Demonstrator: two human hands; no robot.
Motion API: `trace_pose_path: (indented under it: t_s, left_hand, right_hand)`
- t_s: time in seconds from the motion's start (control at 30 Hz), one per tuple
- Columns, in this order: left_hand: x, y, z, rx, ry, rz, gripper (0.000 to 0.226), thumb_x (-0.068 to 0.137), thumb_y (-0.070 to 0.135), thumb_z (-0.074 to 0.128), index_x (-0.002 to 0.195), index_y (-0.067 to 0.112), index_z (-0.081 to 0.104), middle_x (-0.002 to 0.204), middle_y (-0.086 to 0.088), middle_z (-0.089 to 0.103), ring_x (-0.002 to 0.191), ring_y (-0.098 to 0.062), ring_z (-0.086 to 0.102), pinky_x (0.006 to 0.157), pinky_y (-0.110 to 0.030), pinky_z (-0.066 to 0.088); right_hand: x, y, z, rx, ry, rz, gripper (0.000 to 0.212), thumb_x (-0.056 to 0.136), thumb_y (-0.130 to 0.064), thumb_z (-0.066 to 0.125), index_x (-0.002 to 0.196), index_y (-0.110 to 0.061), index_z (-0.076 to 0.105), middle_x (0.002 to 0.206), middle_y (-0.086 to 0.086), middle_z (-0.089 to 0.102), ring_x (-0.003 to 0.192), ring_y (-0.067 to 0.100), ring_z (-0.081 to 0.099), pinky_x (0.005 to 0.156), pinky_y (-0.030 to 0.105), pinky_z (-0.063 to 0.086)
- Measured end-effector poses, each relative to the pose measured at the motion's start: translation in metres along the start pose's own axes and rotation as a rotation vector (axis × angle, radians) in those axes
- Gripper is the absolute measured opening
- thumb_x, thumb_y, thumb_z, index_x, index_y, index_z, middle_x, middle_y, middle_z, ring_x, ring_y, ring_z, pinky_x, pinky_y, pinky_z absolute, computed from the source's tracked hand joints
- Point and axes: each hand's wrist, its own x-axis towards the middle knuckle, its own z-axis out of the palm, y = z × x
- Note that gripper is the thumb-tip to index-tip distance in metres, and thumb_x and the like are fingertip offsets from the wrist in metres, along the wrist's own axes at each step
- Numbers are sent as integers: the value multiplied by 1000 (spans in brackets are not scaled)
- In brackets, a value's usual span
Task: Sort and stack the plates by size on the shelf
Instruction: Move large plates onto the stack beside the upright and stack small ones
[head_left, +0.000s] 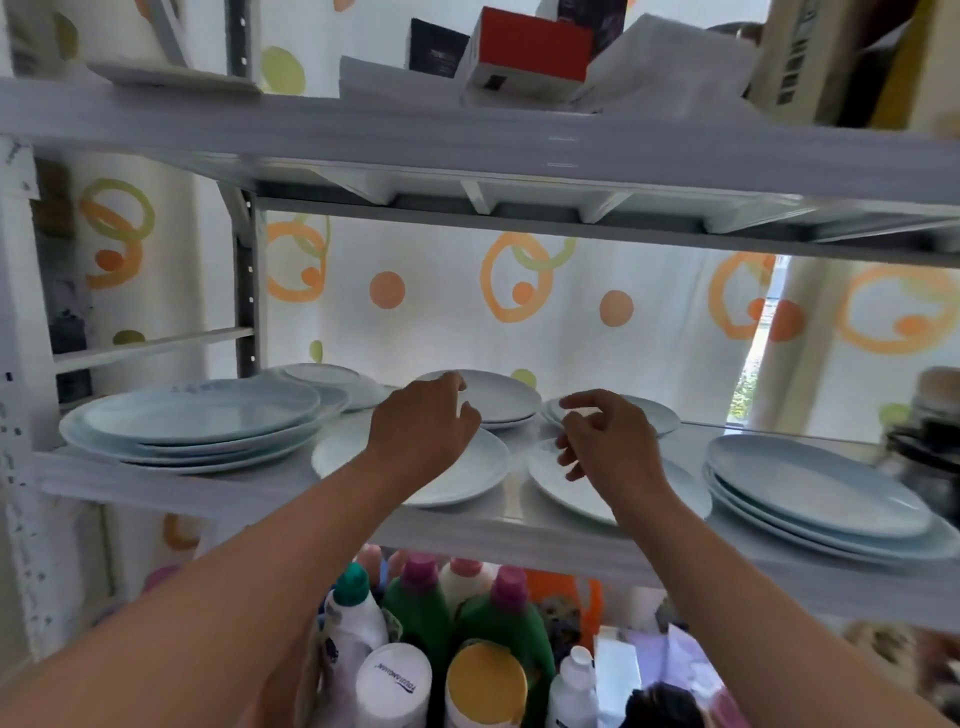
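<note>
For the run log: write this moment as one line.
left hand: at rim of back middle plate, grip unclear | right hand: loosely curled, empty, over front right plate | shelf: several separate stacks

Shelf is nearly covered: left plate stack, right plate stack, smaller plates packed between them. Bare board is noted only along the front edge. Open height is seen above the plates, capped by the upper shelf. The back is closed by a curtain, the left rear by a post.
</note>
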Motion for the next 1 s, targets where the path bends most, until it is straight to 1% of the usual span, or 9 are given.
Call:
trace_pose_path:
  t_s: [0.1,0.17,0.23,0.33,0.43,0.53,0.67,0.83,1.0]
  left_hand:
    - [1,24,16,-48,-49,38,40,93,37,45,129,20,51,116,-7,67,106,-26,61,73,-28,38]
    - [1,40,26,-77,-89,50,39,92,37,47,127,20,53,116,-7,67,106,-26,61,76,-30,41]
    - [0,54,36,-88,-123,61,39,91,37,47,126,19,54,116,-8,67,105,-26,61,77,-31,42]
    - [-3,69,50,-90,-151,94,39,92,37,46,125,18,55,115,-8,67,103,-26,62,76,-31,42]
    - [-7,81,60,-108,-170,104,37,92,36,46,123,19,57,116,-7,66,105,-26,61,80,-31,43]
    - [-9,89,68,-114,-204,95,38,91,37,46,123,21,57,122,-5,64,112,-25,58,86,-33,44]
    - [-10,91,76,-100,-230,108,37,90,38,46,122,22,57,122,-4,64,110,-25,59,84,-32,44]
    - [-8,88,73,-99,-226,103,35,90,37,46,119,22,59,120,-5,65,107,-25,60,80,-31,42]
    - [-7,88,65,-145,-191,101,34,90,36,47,117,22,62,118,-4,67,106,-23,60,77,-29,39]
  right_hand:
    - [0,22,-29,-294,84,-102,18,84,-11,53,96,-15,66,74,3,65,64,18,62,60,33,55]
    - [-3,37,-44,-501,87,-149,23,83,-7,51,98,-16,67,88,3,62,75,15,56,69,27,44]
    - [-7,50,-56,-650,-6,-148,33,82,-1,47,103,-16,66,102,5,57,84,13,49,72,22,34]
    - [-12,61,-70,-787,-167,-149,43,77,0,47,112,-18,64,111,7,56,103,21,53,85,25,42]
    - [-14,71,-78,-917,-285,-172,44,77,-9,49,116,-21,63,115,4,59,111,22,47,94,27,40]
    - [-16,80,-80,-972,-243,-284,33,78,-18,52,107,-20,70,111,-1,66,105,19,48,88,25,39]
    - [-14,86,-80,-960,-219,-374,24,81,-14,55,96,-15,73,103,0,70,97,18,51,83,26,43]
    - [-18,83,-80,-949,-217,-354,14,88,-7,46,91,-9,60,92,11,66,84,26,58,71,34,46]
    - [-18,79,-80,-885,-115,-398,9,92,-8,48,86,-8,54,84,12,64,67,24,52,60,34,42]
